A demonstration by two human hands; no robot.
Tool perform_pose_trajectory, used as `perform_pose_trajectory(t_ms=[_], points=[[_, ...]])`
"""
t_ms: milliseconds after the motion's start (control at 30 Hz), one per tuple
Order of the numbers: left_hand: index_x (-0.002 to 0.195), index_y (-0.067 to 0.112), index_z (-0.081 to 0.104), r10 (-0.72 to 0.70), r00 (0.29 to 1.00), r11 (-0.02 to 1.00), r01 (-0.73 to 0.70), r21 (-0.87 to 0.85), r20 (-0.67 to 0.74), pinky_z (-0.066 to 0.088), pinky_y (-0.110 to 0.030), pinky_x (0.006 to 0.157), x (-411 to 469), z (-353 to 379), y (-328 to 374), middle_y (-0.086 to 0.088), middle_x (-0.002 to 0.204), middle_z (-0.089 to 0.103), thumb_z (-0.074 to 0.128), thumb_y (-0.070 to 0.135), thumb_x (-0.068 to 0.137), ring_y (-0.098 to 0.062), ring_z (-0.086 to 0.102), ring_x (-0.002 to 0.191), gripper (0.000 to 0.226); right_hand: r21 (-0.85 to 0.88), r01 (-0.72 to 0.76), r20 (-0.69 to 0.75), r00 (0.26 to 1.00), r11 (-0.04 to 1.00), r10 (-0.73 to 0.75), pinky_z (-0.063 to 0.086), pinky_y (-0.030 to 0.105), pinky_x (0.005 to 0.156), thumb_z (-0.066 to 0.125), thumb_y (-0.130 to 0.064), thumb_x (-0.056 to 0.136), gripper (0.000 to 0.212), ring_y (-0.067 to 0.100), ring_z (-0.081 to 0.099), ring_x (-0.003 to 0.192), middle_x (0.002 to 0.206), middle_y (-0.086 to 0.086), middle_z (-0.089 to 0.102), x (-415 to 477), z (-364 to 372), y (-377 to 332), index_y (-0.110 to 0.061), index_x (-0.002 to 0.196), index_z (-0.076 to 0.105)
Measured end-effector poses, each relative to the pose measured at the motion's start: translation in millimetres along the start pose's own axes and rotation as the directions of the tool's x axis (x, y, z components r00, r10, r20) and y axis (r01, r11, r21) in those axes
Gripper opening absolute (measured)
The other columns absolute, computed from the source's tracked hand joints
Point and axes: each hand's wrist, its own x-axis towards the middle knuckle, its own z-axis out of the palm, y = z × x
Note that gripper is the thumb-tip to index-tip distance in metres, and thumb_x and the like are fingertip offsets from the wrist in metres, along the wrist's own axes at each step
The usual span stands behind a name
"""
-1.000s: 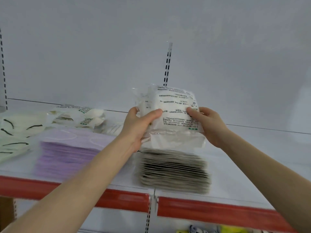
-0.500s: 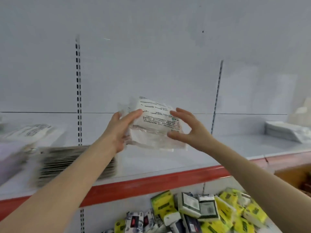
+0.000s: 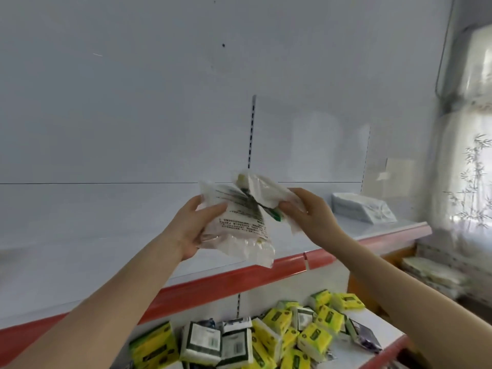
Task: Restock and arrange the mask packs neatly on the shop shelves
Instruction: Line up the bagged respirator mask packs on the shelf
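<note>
Left hand [image 3: 193, 230] gripping mask pack bundle [image 3: 239, 222]; right hand [image 3: 310, 217] pinching upper pack [image 3: 269, 194]. Neither shelved yet; one stack [image 3: 362, 209] sitting on shelf [image 3: 80, 251], far right. Restocking seemingly mostly remaining.

Nothing here can truly be read from where I stand: the mask pack [image 3: 241, 222] gripped in the left hand [image 3: 193, 230] carries several rows of small dark print on its white face, with a green patch at its right edge, but the characters are too blurred to make out. Down on the lower shelf [image 3: 380, 324], the yellow packets [image 3: 315, 339] bear dark oval labels whose lettering is just as unreadable. A white-and-dark packet [image 3: 202, 342] among them shows a barcode with digits too small to tell.
</note>
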Motion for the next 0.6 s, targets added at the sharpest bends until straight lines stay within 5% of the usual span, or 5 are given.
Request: perform_pose_trajectory(t_ms=[100, 433, 600], points=[[0.124, 0.019, 0.049, 0.008, 0.999, 0.997, -0.004, 0.071, -0.047, 0.059, -0.038, 0.059, 20.4, 13.7, -9.0, -0.009, 0.099, 0.069, 0.061, 0.004, 0.086, -0.026, 0.069, 0.079, 0.042, 0.035, -0.107, -0.118, 0.987, 0.994, 0.111, 0.039, 0.01, 0.053, 0.056, -0.024, 0.092, 0.01, 0.004, 0.051, 0.067, 0.075, -0.01, 0.056, 8.2, -19.5, 32.4, -0.017, 0.099, 0.057], [0.135, 0.036, 0.036, 0.161, 0.979, 0.935, -0.112, 0.337, -0.121, 0.053, -0.029, 0.062, 128.7, 43.7, -23.1, -0.003, 0.125, 0.056, 0.061, 0.018, 0.089, -0.018, 0.064, 0.085, 0.056, 0.175, -0.367, -0.064, 0.922, 0.914, 0.383, 0.054, 0.047, 0.085, 0.059, -0.025, 0.089, 0.021, 0.032, 0.063, 0.094, 0.1, 0.015, 0.065, 55.3, -41.5, 143.8, -0.01, 0.104, 0.058], [0.141, 0.04, 0.028, 0.148, 0.984, 0.933, -0.106, 0.344, -0.096, 0.051, -0.024, 0.059, 191.2, 60.0, -20.7, 0.002, 0.135, 0.045, 0.056, 0.013, 0.091, -0.012, 0.059, 0.087, 0.062, 0.224, -0.43, -0.06, 0.89, 0.875, 0.453, 0.056, 0.041, 0.077, 0.063, -0.023, 0.087, 0.025, 0.027, 0.062, 0.09, 0.1, 0.012, 0.063, 109.2, -50.6, 190.7, -0.008, 0.105, 0.053]])
